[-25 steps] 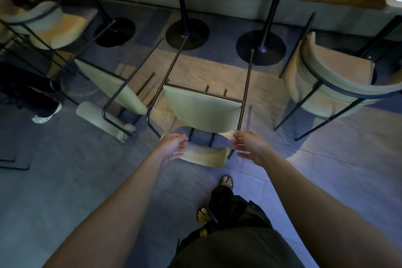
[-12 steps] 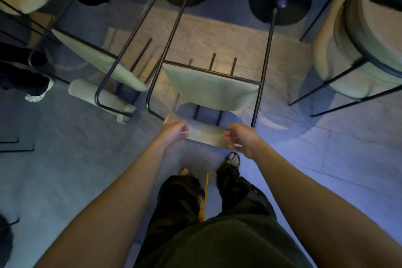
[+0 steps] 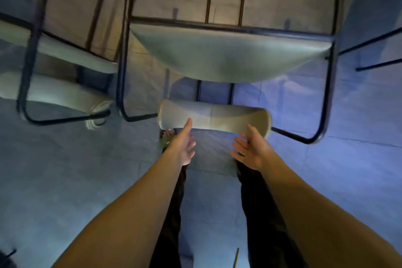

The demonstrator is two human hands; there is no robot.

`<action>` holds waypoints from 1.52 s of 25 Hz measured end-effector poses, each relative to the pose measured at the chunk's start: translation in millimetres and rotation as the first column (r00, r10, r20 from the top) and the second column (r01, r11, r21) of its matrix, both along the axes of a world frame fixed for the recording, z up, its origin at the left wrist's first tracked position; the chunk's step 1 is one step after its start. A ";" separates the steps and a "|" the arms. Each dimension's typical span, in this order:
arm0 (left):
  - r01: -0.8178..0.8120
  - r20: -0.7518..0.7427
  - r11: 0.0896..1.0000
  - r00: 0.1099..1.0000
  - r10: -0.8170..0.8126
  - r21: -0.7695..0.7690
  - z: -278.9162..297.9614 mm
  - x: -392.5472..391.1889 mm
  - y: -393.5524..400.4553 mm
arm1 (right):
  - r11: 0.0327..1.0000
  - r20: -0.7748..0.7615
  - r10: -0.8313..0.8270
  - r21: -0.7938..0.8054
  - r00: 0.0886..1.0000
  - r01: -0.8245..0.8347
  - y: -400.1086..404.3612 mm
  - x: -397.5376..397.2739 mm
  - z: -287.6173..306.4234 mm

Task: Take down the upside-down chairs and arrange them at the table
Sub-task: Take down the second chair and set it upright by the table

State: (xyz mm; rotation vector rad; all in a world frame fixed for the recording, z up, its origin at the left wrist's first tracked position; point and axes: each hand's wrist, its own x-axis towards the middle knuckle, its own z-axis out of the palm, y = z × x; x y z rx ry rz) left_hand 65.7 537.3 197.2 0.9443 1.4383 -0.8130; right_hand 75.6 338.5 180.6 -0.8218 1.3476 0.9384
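Note:
An upside-down chair (image 3: 228, 54) with a pale green seat and a thin black metal frame rests on the floor straight ahead. Its padded backrest roll (image 3: 214, 118) lies nearest to me, just above the floor. My left hand (image 3: 181, 144) is open, with a fingertip touching the roll's lower left edge. My right hand (image 3: 252, 150) is open too, fingers spread, at the roll's lower right edge. Neither hand grips anything. A second overturned chair (image 3: 54, 50) of the same kind lies to the left, blurred.
Grey tiled floor (image 3: 65, 180) spreads left and right of me. My dark trouser legs and a sandalled foot (image 3: 167, 137) stand right under the backrest. More black chair legs (image 3: 378, 50) poke in at the right edge. The table is out of frame.
The view has tilted down and closer to the chair. Both hands have let go of the backrest roll and opened, now slightly below it.

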 end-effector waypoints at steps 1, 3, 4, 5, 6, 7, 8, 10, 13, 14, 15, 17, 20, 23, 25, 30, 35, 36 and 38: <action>-0.029 -0.027 1.000 0.999 0.029 -0.008 -32.4 1.6 7.0 | 0.999 -0.017 -0.032 -0.021 0.999 0.032 5.2 -5.1 -32.6; -0.073 -0.079 0.997 0.994 0.073 0.010 -97.9 -0.7 19.5 | 0.996 -0.058 -0.084 -0.048 0.995 0.082 15.2 -12.6 -94.0; -0.090 -0.104 0.996 0.990 0.092 0.027 -130.4 -4.2 24.1 | 0.994 -0.071 -0.101 -0.049 0.992 0.098 18.7 -16.7 -123.2; -0.107 -0.129 0.993 0.985 0.112 0.046 -159.6 -8.5 27.5 | 0.993 -0.085 -0.116 -0.046 0.990 0.113 21.6 -20.9 -149.8; -0.125 -0.152 0.991 0.980 0.132 0.057 -185.6 -13.1 29.5 | 0.991 -0.101 -0.132 -0.045 0.986 0.128 22.9 -26.2 -174.6; -0.149 -0.166 0.987 0.974 0.156 0.054 -205.1 -15.9 29.8 | 0.988 -0.111 -0.150 -0.047 0.982 0.146 22.7 -30.9 -194.3; -0.183 -0.167 0.982 0.968 0.188 0.044 -219.9 -17.6 29.9 | 0.985 -0.112 -0.169 -0.050 0.979 0.164 22.8 -34.7 -210.7; -0.219 -0.149 0.975 0.964 0.220 0.021 -249.0 -22.4 28.3 | 0.982 -0.117 -0.187 -0.042 0.975 0.184 24.5 -45.6 -244.0; -0.222 -0.117 0.975 0.969 0.219 -0.009 -283.5 -25.8 23.0 | 0.973 -0.110 -0.230 -0.043 0.967 0.227 27.8 -57.1 -283.0; -0.240 -0.118 0.971 0.964 0.239 -0.001 -293.1 -26.2 21.6 | 0.971 -0.106 -0.240 -0.044 0.965 0.237 28.5 -60.0 -292.5; -0.265 -0.114 0.964 0.958 0.264 0.011 -301.8 -25.6 21.1 | 0.968 -0.102 -0.250 -0.043 0.963 0.247 30.2 -61.2 -300.9; -0.310 -0.084 0.950 0.947 0.311 0.023 -314.6 -24.7 19.9 | 0.962 -0.086 -0.274 -0.046 0.958 0.271 33.7 -60.8 -312.4; -0.322 -0.041 0.947 0.946 0.322 0.004 -331.0 -23.8 13.4 | 0.947 -0.047 -0.321 -0.054 0.946 0.318 36.0 -53.9 -327.8; -0.360 -0.040 0.933 0.932 0.359 0.005 -343.9 -19.8 9.9 | 0.939 -0.025 -0.342 -0.039 0.939 0.341 36.9 -42.9 -339.3; -0.389 -0.024 0.921 0.921 0.389 -0.001 -347.1 -17.9 7.5 | 0.931 -0.027 -0.365 -0.041 0.931 0.364 37.8 -40.4 -347.3; -0.391 -0.021 0.920 0.920 0.391 -0.008 -341.1 -17.9 6.6 | 0.909 0.003 -0.406 -0.105 0.914 0.404 43.7 -37.7 -349.4; -0.372 -0.041 0.928 0.927 0.373 0.019 -325.4 -16.2 10.8 | 0.906 -0.041 -0.387 -0.205 0.921 0.371 45.3 -34.3 -326.2; -0.371 -0.033 0.928 0.928 0.371 0.023 -317.6 -15.2 12.3 | 0.904 -0.053 -0.390 -0.213 0.919 0.371 46.0 -32.6 -317.3; -0.341 -0.026 0.939 0.939 0.342 0.036 -295.8 -10.5 13.4 | 0.905 -0.064 -0.393 -0.203 0.917 0.374 46.8 -26.6 -293.7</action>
